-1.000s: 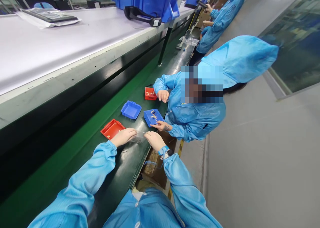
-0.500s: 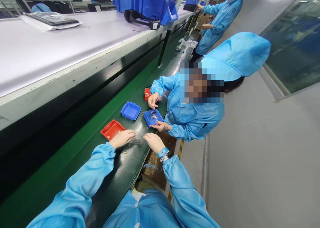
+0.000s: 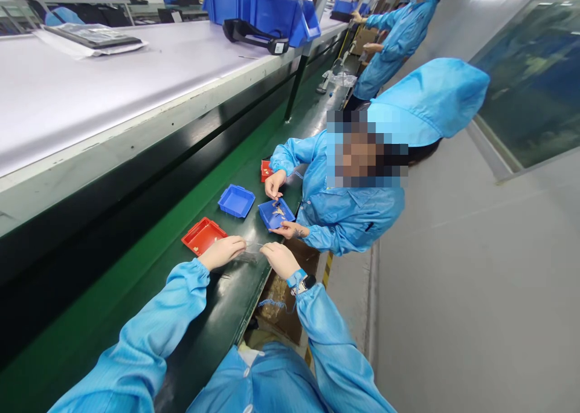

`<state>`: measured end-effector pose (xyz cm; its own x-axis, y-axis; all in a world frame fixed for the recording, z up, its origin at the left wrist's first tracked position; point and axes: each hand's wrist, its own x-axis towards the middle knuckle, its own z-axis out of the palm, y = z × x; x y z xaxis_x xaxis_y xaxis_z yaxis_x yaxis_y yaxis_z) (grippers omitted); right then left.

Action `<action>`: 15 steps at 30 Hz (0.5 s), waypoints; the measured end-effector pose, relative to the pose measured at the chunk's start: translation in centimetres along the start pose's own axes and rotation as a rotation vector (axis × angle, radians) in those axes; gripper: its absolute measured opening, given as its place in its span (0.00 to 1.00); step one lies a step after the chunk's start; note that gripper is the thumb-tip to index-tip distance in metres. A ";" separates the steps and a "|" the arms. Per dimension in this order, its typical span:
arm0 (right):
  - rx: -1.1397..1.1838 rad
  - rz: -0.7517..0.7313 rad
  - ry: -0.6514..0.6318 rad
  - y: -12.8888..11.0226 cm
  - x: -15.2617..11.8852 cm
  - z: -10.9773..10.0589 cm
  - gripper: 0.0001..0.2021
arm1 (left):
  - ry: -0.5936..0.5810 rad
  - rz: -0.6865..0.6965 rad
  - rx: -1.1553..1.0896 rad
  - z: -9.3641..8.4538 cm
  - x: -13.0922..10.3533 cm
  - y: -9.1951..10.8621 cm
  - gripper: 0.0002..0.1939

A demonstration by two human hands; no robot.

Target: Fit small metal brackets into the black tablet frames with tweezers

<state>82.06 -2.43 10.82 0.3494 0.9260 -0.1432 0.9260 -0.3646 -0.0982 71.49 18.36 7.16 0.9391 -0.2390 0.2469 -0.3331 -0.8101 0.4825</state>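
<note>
A clear plastic bag [image 3: 252, 253] is stretched between my two hands over the edge of the green bench. My left hand [image 3: 223, 252] pinches its left side, close to the red tray [image 3: 202, 234], which holds a few small tan pieces. On the bag's other side, my right hand [image 3: 280, 258] is closed on the top corner, with a watch and a blue band at the wrist. What is inside the bag is too small to tell.
An open blue tray [image 3: 236, 201] stands beyond the red one. A co-worker in blue [image 3: 353, 213] handles small pieces over another blue tray [image 3: 267, 216]. A raised white shelf [image 3: 113, 86] with blue bins [image 3: 276, 17] runs along the left. Farther back stands another person.
The co-worker's hands and their blue tray have shifted slightly to the left. My hands keep nearly the same place, still on the bag.
</note>
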 end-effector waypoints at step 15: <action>0.026 -0.017 0.022 0.3 0.2 0.7 0.10 | -0.012 0.024 0.027 0.5 -0.2 -0.4 0.14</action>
<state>82.28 -2.37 10.04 0.3370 0.9338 -0.1201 0.9279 -0.3510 -0.1259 71.45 18.52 6.50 0.9317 -0.2652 0.2482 -0.3537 -0.8178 0.4540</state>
